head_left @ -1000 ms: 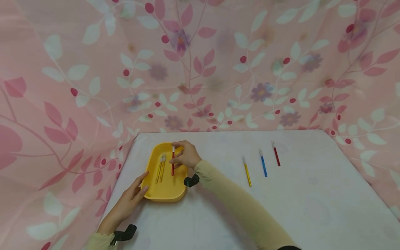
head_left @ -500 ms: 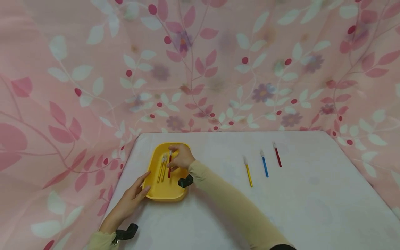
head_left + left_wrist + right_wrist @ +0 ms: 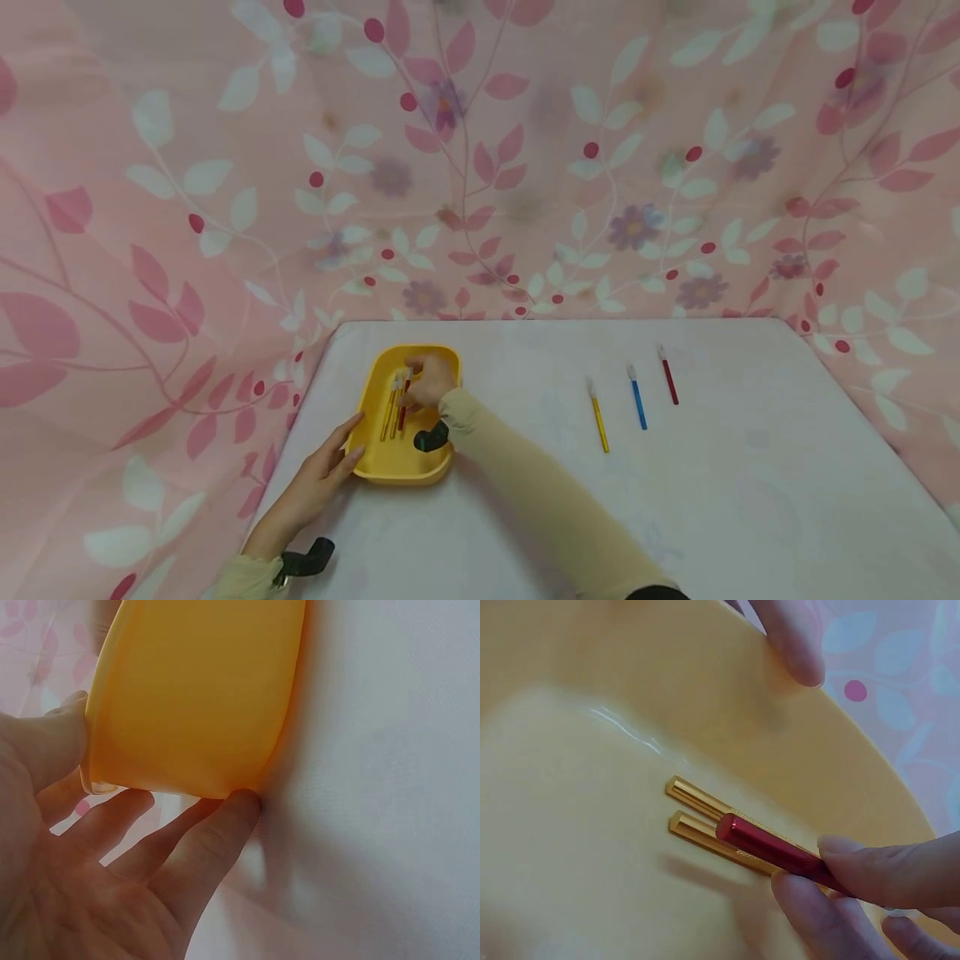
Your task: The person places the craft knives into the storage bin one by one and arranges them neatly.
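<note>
My right hand (image 3: 431, 380) is over the yellow tray (image 3: 400, 480), pinching a slim red craft knife (image 3: 759, 842) with a pale cap between thumb and fingers. Its free end overlaps two gold-yellow craft knives (image 3: 697, 793) in the right wrist view; these lie side by side on the tray floor. The red one runs roughly parallel to them, just to their right in the head view. My left hand (image 3: 315, 481) rests its outstretched fingers against the tray's near left side. In the left wrist view its fingertips (image 3: 244, 802) touch the outer wall and rim.
To the right on the white-covered table (image 3: 510, 425) lie a yellow craft knife (image 3: 600, 425), a blue one (image 3: 639, 404) and another red one (image 3: 671, 381), spaced apart with capped ends pointing back. A pink floral cloth (image 3: 480, 167) hangs behind the table.
My right hand has moved left and lower into the tray, bringing the red craft knife next to the two yellow ones. My left hand keeps its place at the tray's side.
</note>
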`<control>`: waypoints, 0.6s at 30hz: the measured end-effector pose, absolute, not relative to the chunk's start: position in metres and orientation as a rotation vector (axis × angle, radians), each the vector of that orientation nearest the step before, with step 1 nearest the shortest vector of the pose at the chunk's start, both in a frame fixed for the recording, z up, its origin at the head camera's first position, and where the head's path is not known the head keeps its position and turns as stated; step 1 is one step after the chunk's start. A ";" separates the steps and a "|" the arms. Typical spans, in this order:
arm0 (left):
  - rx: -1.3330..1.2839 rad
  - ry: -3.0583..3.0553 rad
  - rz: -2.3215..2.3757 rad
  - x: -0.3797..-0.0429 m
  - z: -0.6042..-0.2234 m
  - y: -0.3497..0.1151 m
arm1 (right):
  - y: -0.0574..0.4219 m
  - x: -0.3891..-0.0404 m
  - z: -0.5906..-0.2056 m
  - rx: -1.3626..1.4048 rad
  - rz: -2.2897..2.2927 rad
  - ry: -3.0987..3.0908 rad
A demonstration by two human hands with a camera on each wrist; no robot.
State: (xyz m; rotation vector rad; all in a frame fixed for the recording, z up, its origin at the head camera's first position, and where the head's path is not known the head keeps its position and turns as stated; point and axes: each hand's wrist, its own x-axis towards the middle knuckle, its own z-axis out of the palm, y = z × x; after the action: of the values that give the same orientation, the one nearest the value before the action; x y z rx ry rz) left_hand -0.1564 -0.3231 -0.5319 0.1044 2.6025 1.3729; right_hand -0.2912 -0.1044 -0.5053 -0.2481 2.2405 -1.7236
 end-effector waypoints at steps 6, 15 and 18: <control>0.092 2.593 1.369 -0.156 -0.532 -0.323 | -0.111 -0.299 -0.514 -0.205 -1.642 2.312; 0.062 2.602 1.367 -0.155 -0.532 -0.325 | -0.117 -0.304 -0.519 -0.212 -1.530 2.429; 0.085 2.605 1.379 -0.156 -0.532 -0.324 | -0.117 -0.307 -0.523 -0.191 -1.509 2.446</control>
State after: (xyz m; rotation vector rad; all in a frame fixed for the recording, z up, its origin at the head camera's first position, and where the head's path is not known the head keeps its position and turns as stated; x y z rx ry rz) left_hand -0.1561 -0.3235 -0.5316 0.0849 2.6051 1.3792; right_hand -0.3069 -0.1169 -0.5232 -0.1907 2.4456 -1.5088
